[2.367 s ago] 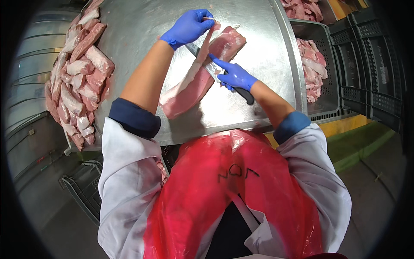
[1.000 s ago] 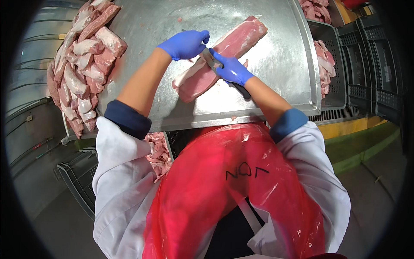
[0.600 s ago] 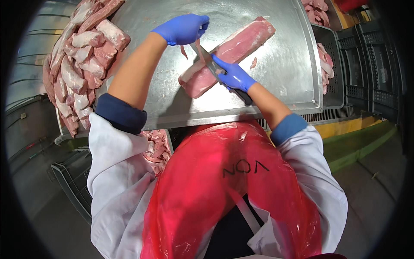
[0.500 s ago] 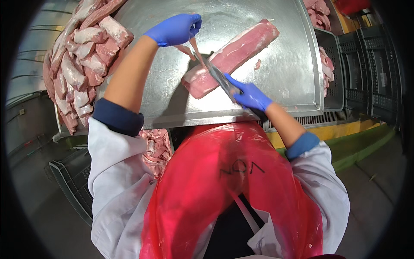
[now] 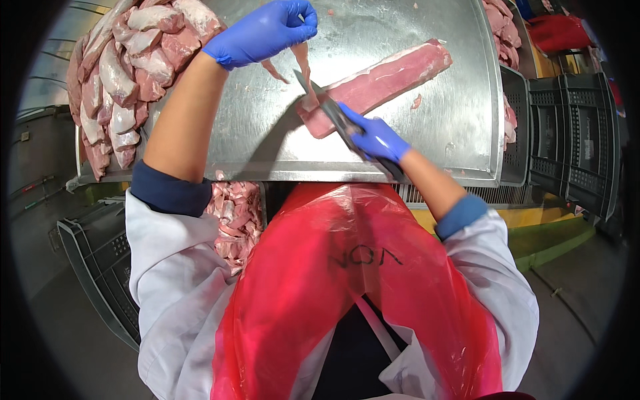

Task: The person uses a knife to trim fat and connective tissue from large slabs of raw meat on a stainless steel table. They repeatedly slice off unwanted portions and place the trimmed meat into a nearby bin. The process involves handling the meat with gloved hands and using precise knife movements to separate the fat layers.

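A long pink loin of meat (image 5: pixel 393 75) lies slantwise on the metal table (image 5: pixel 460 127). My left hand (image 5: pixel 270 33), in a blue glove, pinches a thin strip of meat trimming (image 5: pixel 303 61) and holds it raised above the loin's near left end. The strip hangs down to the loin beside the blade. Another narrow piece dangles below the same hand. In my right hand (image 5: pixel 380 139), also gloved in blue, is a knife (image 5: pixel 343 123), its fingers closed around the handle. The blade points up and left across the loin's near end.
Many meat pieces (image 5: pixel 127 73) are piled at the table's left. A container of trimmings (image 5: pixel 235 223) sits below the front edge, near a dark crate (image 5: pixel 100 267). Black crates (image 5: pixel 577 137) stand at the right, beside more meat (image 5: pixel 501 33). A small scrap (image 5: pixel 417 101) lies near the loin.
My left hand has risen a little with the strip, and the knife has moved slightly up and left. The whole view has shifted slightly.
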Motion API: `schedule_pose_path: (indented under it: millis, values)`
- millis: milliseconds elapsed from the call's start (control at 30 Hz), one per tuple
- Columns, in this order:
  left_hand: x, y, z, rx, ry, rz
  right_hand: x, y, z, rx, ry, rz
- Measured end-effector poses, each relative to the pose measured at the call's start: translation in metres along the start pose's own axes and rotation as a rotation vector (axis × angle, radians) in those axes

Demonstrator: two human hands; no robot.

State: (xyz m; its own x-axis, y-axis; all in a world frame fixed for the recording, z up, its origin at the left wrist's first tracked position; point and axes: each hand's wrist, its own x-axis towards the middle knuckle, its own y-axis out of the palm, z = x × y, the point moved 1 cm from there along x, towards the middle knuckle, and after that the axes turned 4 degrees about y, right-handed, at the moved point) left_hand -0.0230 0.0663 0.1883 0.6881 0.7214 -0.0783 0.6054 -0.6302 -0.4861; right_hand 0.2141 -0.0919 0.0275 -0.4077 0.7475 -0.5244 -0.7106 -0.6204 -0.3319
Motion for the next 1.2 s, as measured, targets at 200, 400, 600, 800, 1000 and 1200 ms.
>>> schedule_pose_path:
  millis: [200, 400, 600, 800, 1000, 1200]
  values:
    - [-0.028, -0.039, -0.029, 0.053, -0.107, -0.119, -0.004, 0.016, 0.001, -0.081, -0.071, 0.034]
    - [-0.031, -0.034, -0.096, 0.061, -0.129, -0.151, 0.035, 0.019, 0.021, 0.04, -0.09, 0.118]
    - [0.035, 0.0, -0.199, -0.129, 0.159, -0.083, 0.033, 0.032, 0.051, 0.398, -0.143, 0.316]
    - [0.205, 0.166, -0.313, 0.273, 0.715, -0.023, -0.011, -0.052, 0.003, 0.341, -0.072, 0.049]
    - [0.273, 0.233, -0.277, 0.332, 0.764, -0.112, -0.026, -0.121, -0.1, 0.497, 0.032, -0.242]
    - [0.135, 0.147, 0.06, 0.608, -0.142, -0.07, -0.042, -0.18, -0.194, 0.472, 0.036, -0.624]
